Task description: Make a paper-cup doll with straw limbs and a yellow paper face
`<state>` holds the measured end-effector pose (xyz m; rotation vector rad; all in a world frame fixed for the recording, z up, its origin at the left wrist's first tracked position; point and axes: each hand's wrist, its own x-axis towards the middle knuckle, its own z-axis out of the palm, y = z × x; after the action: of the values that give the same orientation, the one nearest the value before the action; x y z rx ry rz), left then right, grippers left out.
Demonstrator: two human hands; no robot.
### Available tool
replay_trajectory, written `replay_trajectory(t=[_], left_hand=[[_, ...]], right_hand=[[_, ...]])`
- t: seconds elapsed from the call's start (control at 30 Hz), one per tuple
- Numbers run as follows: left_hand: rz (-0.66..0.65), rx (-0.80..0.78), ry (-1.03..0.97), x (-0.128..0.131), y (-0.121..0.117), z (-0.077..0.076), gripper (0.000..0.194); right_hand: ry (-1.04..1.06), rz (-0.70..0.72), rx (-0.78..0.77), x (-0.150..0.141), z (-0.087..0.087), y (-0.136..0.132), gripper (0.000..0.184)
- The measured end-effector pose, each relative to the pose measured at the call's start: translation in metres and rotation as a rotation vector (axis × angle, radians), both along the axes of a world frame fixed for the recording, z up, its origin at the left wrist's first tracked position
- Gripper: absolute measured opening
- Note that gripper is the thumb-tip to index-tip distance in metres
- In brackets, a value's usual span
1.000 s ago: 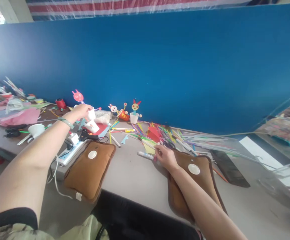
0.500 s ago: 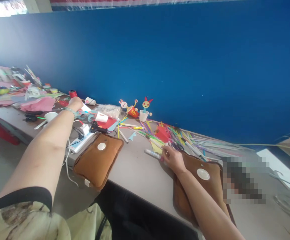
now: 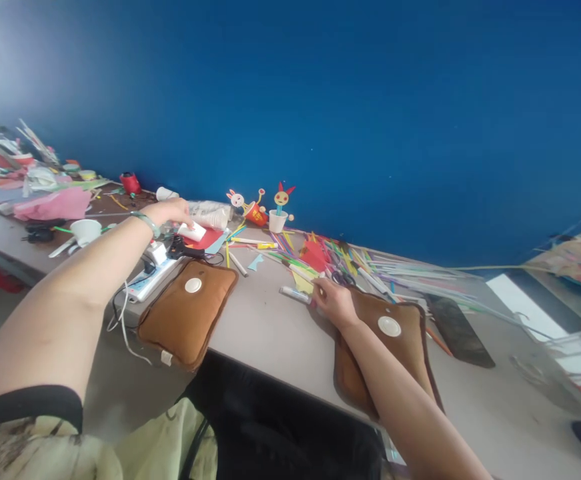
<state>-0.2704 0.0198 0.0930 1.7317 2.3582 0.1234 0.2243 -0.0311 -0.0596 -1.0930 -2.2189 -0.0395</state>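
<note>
At the left, my left hand (image 3: 174, 212) has its bent fingers on a white paper cup (image 3: 193, 232) lying on its side on red paper (image 3: 213, 237). Its thumb is hidden. My right hand (image 3: 336, 304) rests beside a brown hot-water bag (image 3: 417, 347), fingers closed around the end of a slim white pen (image 3: 301, 272) with a dark tip. A thicker grey-white marker (image 3: 295, 294) lies against the same fingers; whether they hold it too I cannot tell.
Another brown hot-water bag (image 3: 205, 308) lies near a power strip (image 3: 154, 279) with cords. Two cup figures (image 3: 277, 221) stand by the blue wall. Coloured sticks (image 3: 395, 267) and scissors (image 3: 343, 278) lie behind my right hand; a dark phone (image 3: 460, 331) lies farther right.
My left hand has moved right, from beside the red spool to the paper cup. My right hand stays where it was on the table. The view has turned slightly right and downward.
</note>
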Motion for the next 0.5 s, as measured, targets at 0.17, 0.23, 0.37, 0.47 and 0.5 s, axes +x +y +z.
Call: replay_trajectory(t=[0.17,0.23,0.37,0.47,0.5], left_hand=[[0.108,0.065,0.113,0.027,-0.004,-0.015,0.020],[0.153,0.081,0.073,0.026,-0.006,-0.017,0.022],[0.184,0.137,0.031,0.009,-0.010,-0.009,0.022],[0.222,0.210,0.037,-0.009,-0.012,0.005,0.023],[0.224,0.245,0.038,-0.013,-0.013,0.010,0.023]], right_hand=[[-0.024,-0.024,-0.032,-0.001,0.001,-0.002,0.021],[-0.027,-0.021,-0.027,-0.002,0.001,-0.002,0.021],[-0.021,-0.002,-0.037,-0.002,0.000,-0.002,0.021],[-0.015,-0.004,-0.054,-0.003,-0.001,-0.002,0.021],[-0.015,-0.009,-0.059,-0.003,-0.001,-0.002,0.021]])
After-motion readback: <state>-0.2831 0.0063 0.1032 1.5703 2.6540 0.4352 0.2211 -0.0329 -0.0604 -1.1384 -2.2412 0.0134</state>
